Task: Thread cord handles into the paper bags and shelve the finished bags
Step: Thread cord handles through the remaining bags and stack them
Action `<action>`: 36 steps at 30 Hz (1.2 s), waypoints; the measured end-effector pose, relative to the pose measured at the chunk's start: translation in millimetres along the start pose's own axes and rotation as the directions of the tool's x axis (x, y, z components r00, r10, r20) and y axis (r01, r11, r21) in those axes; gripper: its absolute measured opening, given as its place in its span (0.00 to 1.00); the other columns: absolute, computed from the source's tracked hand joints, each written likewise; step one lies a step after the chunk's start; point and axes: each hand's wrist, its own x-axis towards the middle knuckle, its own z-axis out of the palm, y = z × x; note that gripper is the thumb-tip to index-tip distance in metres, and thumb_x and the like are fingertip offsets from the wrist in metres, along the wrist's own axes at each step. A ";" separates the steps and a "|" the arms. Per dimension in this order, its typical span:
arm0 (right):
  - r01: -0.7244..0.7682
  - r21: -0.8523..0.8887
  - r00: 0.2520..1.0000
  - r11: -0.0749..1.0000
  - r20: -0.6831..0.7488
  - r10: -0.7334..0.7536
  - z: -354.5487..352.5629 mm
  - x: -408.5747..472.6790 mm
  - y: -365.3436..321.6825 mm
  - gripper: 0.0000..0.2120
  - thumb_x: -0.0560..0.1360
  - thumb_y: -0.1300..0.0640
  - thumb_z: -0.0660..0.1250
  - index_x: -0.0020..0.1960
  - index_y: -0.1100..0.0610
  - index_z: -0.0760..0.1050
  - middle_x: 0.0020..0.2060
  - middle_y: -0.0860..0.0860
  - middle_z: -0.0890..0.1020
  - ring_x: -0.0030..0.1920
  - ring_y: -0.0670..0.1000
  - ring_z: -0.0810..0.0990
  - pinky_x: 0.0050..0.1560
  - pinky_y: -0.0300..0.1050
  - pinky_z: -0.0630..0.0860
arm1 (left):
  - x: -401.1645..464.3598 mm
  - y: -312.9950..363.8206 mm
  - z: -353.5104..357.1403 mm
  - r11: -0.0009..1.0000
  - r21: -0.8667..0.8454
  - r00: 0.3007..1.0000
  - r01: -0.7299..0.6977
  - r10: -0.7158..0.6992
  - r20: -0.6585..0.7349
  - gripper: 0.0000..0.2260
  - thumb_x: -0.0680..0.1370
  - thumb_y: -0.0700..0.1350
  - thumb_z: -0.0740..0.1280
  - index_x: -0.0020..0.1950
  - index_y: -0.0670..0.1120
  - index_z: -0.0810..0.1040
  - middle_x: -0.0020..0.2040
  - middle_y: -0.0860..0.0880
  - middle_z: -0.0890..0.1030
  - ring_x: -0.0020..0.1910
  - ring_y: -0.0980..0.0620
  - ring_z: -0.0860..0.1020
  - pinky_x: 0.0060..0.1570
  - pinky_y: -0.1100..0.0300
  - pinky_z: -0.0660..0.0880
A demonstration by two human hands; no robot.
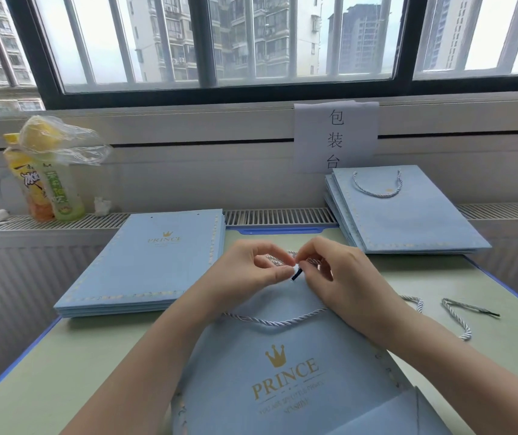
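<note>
So the blue PRINCE bag (289, 372) lies flat at 6 o'clock on the pale green table (72, 365), with one twisted cord handle (275, 320) already looped across its front. At the bag's top edge both hands meet: the left hand (251, 271) and right hand (342, 277) each pinch the second cord (295, 273) near its dark tip. Stack of unthreaded bags (144, 265) sits at 10 o'clock, finished pile (408, 211) with handles at 2. Loose cords (458, 315) lie at 3. Further out there's a radiator grille (279, 216), drink bottles (47, 183) under a plastic wrap at 10, a paper sign (336, 136) on the wall, and a barred window (220, 39) facing apartment towers.
</note>
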 end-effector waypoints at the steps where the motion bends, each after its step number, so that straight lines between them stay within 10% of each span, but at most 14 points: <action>1: -0.002 0.037 1.000 0.999 -0.018 0.003 -0.2 0.5 -0.1 0.03 0.76 0.58 0.65 0.47 0.52 0.75 0.33 0.40 0.75 0.34 0.44 0.72 0.38 0.39 0.69 | -0.2 0.2 0.5 1.000 -0.006 1.000 0.000 0.000 0.008 0.03 0.74 0.42 0.72 0.46 0.48 0.83 0.36 0.47 0.84 0.34 0.61 0.77 0.42 0.71 0.71; 14: 0.039 0.262 0.999 0.964 -0.011 -0.037 -2.5 3.6 1.0 0.05 0.74 0.63 0.69 0.45 0.54 0.78 0.35 0.40 0.81 0.38 0.40 0.78 0.42 0.31 0.71 | -0.8 1.0 2.7 0.995 -0.038 0.996 -0.089 0.090 0.026 0.08 0.79 0.41 0.65 0.45 0.47 0.84 0.40 0.56 0.83 0.42 0.66 0.78 0.45 0.76 0.68; 21: 0.209 -0.116 0.976 0.971 -0.034 -0.214 -4.1 3.4 8.1 0.04 0.75 0.58 0.63 0.44 0.57 0.76 0.39 0.47 0.77 0.38 0.49 0.75 0.39 0.46 0.74 | 0.8 -3.3 -0.3 1.000 0.023 1.000 0.007 -0.007 0.013 0.09 0.77 0.36 0.67 0.49 0.49 0.82 0.35 0.55 0.81 0.31 0.64 0.74 0.35 0.72 0.70; 27: 0.282 -0.167 0.959 0.945 0.023 -0.282 1.1 0.1 4.8 0.04 0.75 0.58 0.61 0.44 0.56 0.74 0.40 0.50 0.77 0.38 0.54 0.76 0.37 0.53 0.75 | 4.0 -8.5 -1.6 0.998 0.039 0.998 0.048 -0.046 -0.049 0.07 0.75 0.39 0.69 0.47 0.49 0.84 0.43 0.51 0.85 0.40 0.60 0.79 0.45 0.65 0.74; 36: 0.328 -0.158 0.943 0.931 0.115 -0.313 3.9 1.1 4.6 0.04 0.74 0.61 0.60 0.43 0.56 0.73 0.39 0.49 0.76 0.37 0.54 0.74 0.35 0.53 0.75 | 3.0 -5.1 -2.8 0.982 0.131 0.991 0.133 -0.134 -0.004 0.13 0.76 0.47 0.70 0.38 0.38 0.80 0.30 0.48 0.71 0.28 0.55 0.65 0.27 0.66 0.62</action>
